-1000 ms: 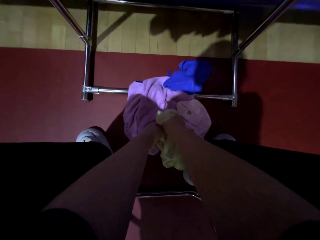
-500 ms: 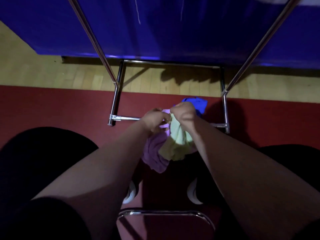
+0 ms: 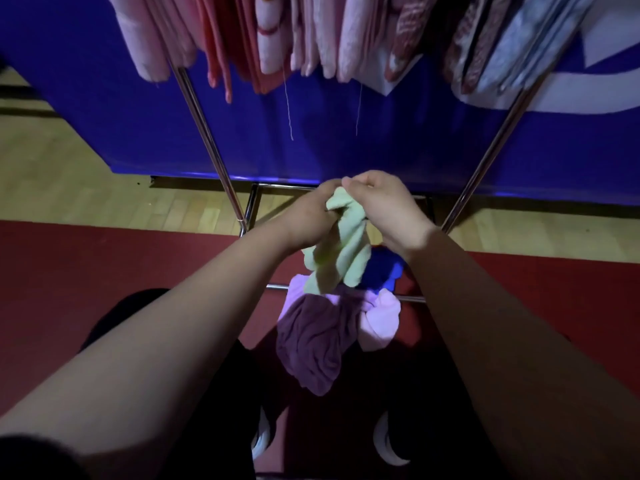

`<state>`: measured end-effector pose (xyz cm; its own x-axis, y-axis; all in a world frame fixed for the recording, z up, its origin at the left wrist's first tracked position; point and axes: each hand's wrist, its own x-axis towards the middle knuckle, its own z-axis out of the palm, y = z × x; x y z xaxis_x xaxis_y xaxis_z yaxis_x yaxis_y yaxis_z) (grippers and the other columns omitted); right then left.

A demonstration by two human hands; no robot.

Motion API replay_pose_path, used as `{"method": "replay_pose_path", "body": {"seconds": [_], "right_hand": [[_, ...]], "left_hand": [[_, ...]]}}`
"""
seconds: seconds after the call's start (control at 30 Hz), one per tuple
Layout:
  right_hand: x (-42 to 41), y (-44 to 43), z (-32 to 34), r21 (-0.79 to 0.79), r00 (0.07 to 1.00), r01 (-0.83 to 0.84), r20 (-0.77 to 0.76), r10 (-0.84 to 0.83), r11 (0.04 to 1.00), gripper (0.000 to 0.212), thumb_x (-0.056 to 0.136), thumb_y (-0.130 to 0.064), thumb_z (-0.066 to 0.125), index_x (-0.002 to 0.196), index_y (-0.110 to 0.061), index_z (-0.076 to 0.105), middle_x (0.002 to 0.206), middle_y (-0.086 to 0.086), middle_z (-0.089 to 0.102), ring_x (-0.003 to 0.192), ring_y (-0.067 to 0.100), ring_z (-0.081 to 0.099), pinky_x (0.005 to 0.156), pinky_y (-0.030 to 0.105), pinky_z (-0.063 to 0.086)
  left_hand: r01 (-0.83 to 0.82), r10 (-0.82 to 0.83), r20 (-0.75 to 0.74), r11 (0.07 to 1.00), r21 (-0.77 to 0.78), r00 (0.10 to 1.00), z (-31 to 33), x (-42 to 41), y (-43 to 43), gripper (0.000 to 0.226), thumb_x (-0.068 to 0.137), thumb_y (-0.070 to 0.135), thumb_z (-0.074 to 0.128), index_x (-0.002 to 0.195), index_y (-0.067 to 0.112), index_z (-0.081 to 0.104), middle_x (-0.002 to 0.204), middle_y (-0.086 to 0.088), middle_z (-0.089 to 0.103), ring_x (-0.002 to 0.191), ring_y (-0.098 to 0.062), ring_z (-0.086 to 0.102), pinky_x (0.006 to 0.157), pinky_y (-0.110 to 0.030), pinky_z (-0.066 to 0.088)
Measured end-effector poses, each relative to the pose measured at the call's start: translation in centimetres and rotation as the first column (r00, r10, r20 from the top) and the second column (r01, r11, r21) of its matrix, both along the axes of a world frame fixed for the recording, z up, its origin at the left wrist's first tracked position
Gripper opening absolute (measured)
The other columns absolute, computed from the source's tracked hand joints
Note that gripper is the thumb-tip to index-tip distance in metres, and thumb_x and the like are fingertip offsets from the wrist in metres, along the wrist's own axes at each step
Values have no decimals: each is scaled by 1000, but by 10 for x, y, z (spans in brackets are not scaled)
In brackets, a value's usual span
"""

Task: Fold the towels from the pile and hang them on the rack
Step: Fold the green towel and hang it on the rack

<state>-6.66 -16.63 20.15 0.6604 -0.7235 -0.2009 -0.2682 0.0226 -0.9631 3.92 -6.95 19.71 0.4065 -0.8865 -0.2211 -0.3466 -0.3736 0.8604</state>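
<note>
Blue cloth panel (image 3: 311, 133) fills the space beyond both hands. Red mat (image 3: 104, 271) lies beneath the hands and forearms, and a strip of pale wooden floor (image 3: 52, 168) runs between mat and panel. I see the rack (image 3: 207, 140) as chrome poles slanting up on either side of the hands, with a low crossbar (image 3: 412, 299) passing below the wrists. Above the hands a row of hung towels (image 3: 349, 36) droops from the rack, pinks and reds over the left hand, patterned dark red and pale blue over the right.

Below the hands the pile sits on the mat at the crossbar: a purple towel (image 3: 311, 348) nearest me, a pink towel (image 3: 379, 323) to its right, a blue towel (image 3: 381, 271) under the right wrist.

Between the hands hangs the light green towel (image 3: 343, 251), bunched and twisted; its lower end overlaps the pile, and I cannot tell whether it touches. My view shows the left hand (image 3: 308, 220) gripping its side with curled fingers, while the right hand (image 3: 384, 209) pinches its top edge. White shoe toes (image 3: 386, 441) show nearest me.
</note>
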Motion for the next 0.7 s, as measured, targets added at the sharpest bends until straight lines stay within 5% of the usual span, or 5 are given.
{"method": "replay_pose_path", "body": {"seconds": [0.13,0.3,0.47,0.57,0.7], "right_hand": [[-4,-4,14,26,998,-36,59,34,999,11,94,-14,60,84,-19,61,84,-2,63,74,8,59,68,21,50],[3,-14,12,0,995,1,96,-1,1000,7,92,-10,59,89,-16,61,84,5,62,76,13,58,69,26,48],[9,-21,14,51,991,3,135,-10,999,10,96,-8,54,102,-12,61,85,5,63,72,7,61,61,18,48],[10,-24,17,48,994,25,107,-30,999,20,98,-7,49,104,-15,66,78,1,66,70,11,62,62,25,50],[8,-28,21,28,998,57,33,-58,998,31,94,-6,49,87,-20,76,92,6,74,95,39,67,82,53,55]], "left_hand": [[-12,14,121,1000,-17,993,3,1,2,28,93,2,39,108,14,59,90,6,61,81,-11,54,67,-17,40],[-52,53,16,997,-56,998,9,12,-5,26,98,8,38,107,8,63,90,1,61,74,-4,52,59,-8,39],[-181,187,54,978,-101,981,5,21,-11,22,96,11,39,101,12,60,92,-3,62,86,-16,54,74,-27,42],[-248,254,36,961,-121,967,4,22,-17,19,99,21,40,96,11,57,89,-5,61,82,-15,53,77,-34,44],[-196,169,-140,958,-209,976,5,24,-18,26,94,42,58,86,17,55,78,0,61,72,-12,55,69,-33,45]]}}
